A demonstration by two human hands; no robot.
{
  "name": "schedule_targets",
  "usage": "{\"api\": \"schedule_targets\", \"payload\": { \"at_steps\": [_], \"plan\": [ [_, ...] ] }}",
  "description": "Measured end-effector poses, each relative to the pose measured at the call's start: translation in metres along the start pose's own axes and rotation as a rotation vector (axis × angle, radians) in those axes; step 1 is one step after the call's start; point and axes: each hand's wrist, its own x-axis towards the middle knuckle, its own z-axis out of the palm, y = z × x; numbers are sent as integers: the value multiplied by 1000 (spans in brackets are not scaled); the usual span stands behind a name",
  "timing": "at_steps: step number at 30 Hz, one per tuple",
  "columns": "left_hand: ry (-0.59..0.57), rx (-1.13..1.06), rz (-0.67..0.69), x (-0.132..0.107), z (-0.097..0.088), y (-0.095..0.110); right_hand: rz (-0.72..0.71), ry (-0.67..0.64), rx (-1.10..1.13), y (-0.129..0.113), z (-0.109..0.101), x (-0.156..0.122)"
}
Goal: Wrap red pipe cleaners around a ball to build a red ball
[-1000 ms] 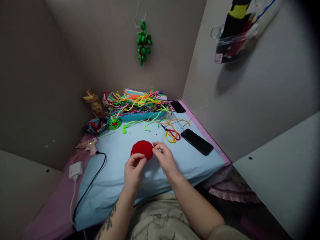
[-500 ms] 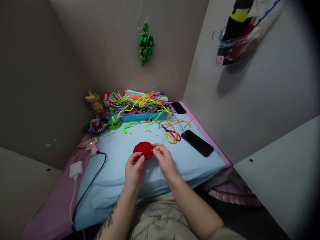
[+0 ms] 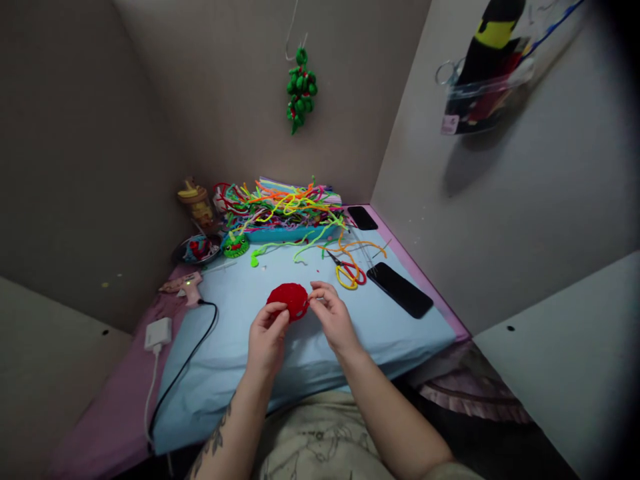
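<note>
A red fuzzy round piece point(image 3: 289, 297) with small pale spots near its right side is held above the blue cloth. My left hand point(image 3: 267, 333) grips its lower left edge between thumb and fingers. At the right edge, the thumb and index finger of my right hand point(image 3: 333, 317) are pinched together on a small red bit of the same piece. The other right fingers are bent. Scissors point(image 3: 347, 272) with yellow and red handles lie beyond my right hand, close to a black phone point(image 3: 400, 289).
A blue tray point(image 3: 295, 233) heaped with colourful pipe cleaners stands at the back. To its left are a green figure point(image 3: 235, 245), a dark bowl point(image 3: 197, 249) and a cup point(image 3: 199, 205). A pink glue gun point(image 3: 185, 287) with a black cord lies left. Walls enclose the table.
The view has shifted slightly. My right fingers have drawn a little to the right at the red piece's edge, and the spots show more. My left hand keeps its hold.
</note>
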Motion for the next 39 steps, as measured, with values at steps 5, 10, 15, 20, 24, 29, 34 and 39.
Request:
{"api": "schedule_targets", "payload": {
  "at_steps": [5,10,15,20,24,29,34,39],
  "plan": [
    [-32,-45,-85,2,-2,5,-292,-109,-348,-10,-13,0],
    [-78,-43,-121,4,-5,6,-450,-331,-541,-14,-26,4],
    [-102,-23,-187,3,-3,8,-464,-325,-553,-13,-30,6],
    [-90,-55,-188,2,-1,9,-486,-341,-512,-10,-30,7],
    [-72,-65,-186,0,1,8,-515,-320,-495,-7,-29,6],
    [-53,-58,-174,0,3,10,-508,-209,-446,-7,-24,3],
    [-90,20,-109,2,-3,11,-413,-196,-325,-10,-26,3],
    [-186,144,72,7,-18,7,-88,-241,-28,-8,-26,7]
  ]
}}
